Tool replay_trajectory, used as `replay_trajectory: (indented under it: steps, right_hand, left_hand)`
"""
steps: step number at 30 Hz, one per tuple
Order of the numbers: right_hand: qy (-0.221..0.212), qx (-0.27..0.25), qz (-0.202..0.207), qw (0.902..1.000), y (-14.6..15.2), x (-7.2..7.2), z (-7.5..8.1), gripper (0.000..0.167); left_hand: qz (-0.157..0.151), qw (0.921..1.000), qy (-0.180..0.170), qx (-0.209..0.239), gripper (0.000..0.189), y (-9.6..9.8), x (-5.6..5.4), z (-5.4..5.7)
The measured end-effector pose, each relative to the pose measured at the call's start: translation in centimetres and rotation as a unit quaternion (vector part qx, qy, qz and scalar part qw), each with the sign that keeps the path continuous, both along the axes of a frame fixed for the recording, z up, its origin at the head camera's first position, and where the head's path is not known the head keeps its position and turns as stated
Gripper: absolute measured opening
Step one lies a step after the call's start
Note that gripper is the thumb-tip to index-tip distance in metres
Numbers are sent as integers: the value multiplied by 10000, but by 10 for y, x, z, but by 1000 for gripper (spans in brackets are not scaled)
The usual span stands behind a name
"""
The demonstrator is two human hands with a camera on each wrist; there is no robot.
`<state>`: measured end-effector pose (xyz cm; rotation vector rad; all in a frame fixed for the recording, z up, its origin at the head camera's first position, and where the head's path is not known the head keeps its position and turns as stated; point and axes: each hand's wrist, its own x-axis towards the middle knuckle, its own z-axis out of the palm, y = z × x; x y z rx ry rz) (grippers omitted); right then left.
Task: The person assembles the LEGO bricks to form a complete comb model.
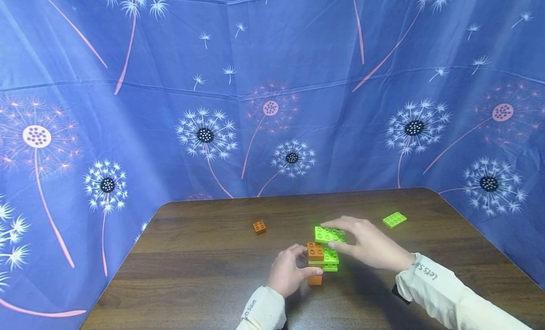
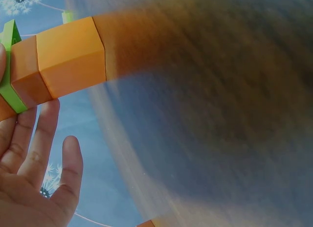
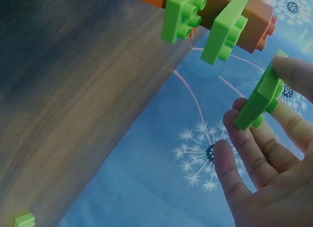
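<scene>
At the near side of the brown wooden table (image 1: pixel 191 273), two pale sleeves are reaching in, the left sleeve (image 1: pixel 265 310) and the right sleeve (image 1: pixel 451 289) both bearing dark lettering; a dark band (image 1: pixel 401 295) is showing below the right cuff. Just beyond the left cuff, the person's left hand (image 1: pixel 286 272) is gripping a stack (image 1: pixel 325 262) of bricks, thumb on the near side and fingers reaching around behind; the stack is standing upright on the table, orange bricks alternating with two thin green plates that are jutting out toward the person's right, and a four-studded orange brick (image 1: pixel 315 251) is capping it. Over by the top of the stack, the right hand (image 1: pixel 369 242) is pinching another green plate (image 1: pixel 327 234) between thumb and fingers; from the right wrist, that piece is hanging clear of the stack, with a gap between them. Farther back, a loose orange brick (image 1: pixel 259 227) is lying on the table, off to the left of the stack; a loose green plate (image 1: pixel 394 219) is lying toward the far right, beyond the right hand. Behind everything, a blue cloth (image 1: pixel 298 46) is hanging in soft folds, its white and pink dandelions (image 1: pixel 205 135) spreading across it.
</scene>
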<state>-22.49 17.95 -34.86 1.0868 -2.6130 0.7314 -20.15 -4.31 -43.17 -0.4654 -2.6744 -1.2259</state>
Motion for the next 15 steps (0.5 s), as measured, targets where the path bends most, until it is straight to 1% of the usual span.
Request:
replay_trajectory:
  steps: [9, 15]
  right_hand:
    - [24, 94, 362, 9993, -6, 7, 2, 37]
    - [-53, 161, 466, 9988, -8, 9, 3, 36]
  left_hand:
    - [-5, 10000, -19, 2, 44, 0, 0, -1]
    - [-20, 10000, 44, 3, 41, 0, -1, -1]
